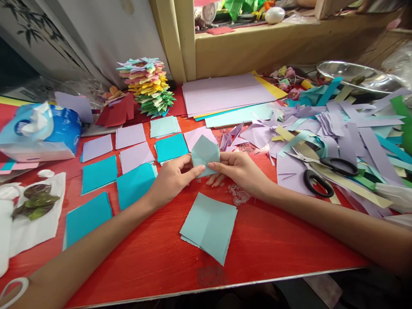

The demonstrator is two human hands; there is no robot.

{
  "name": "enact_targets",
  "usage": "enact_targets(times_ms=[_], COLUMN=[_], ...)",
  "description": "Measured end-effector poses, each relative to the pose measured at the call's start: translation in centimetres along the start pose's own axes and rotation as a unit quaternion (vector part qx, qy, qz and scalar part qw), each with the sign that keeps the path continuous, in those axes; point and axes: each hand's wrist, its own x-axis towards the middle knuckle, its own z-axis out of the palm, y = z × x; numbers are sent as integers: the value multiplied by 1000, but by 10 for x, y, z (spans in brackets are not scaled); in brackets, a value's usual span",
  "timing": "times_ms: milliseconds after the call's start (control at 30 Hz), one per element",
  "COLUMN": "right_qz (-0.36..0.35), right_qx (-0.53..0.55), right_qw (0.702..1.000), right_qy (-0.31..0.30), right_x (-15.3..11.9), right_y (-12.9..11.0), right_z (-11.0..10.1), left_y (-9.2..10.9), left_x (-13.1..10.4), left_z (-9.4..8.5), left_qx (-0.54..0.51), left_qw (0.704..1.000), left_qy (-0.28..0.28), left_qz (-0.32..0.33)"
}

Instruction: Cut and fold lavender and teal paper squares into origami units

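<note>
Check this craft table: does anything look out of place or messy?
Leaf-like green pieces on white paper at far left look odd on a craft table. At right, scissors lie on an untidy tangle of paper strips. The folded paper being held looks undamaged.

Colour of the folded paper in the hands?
Pale blue-green; the folded paper shows in the head view.

Head-worn view, facing forward and down, near above hands (169,178), red table (148,262)
</note>
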Motion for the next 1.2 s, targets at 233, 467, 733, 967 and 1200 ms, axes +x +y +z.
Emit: enact_targets(times_ms=[233,467,733,967,1200], right_qz=[-31,-49,-25,-37,-38], right_qx=[-58,-112,-2,98,108], right_qw=[997,989,997,992,991], right_qy=[38,77,66,76,74], right_x=[-2,-1,-1,0,1], right_y=[-3,-1,3,4,3], right_z=[2,0,0,-1,-1], left_y=[-1,-1,-2,-3,-3], left_x=[1,1,3,2,4], left_z=[1,0,2,1,1], left_qx=[-25,-49,-95,-142,-168], left_qw=[1000,997,992,987,982], left_qy=[4,62,88,78,82], left_qz=[-13,-11,10,10,13])
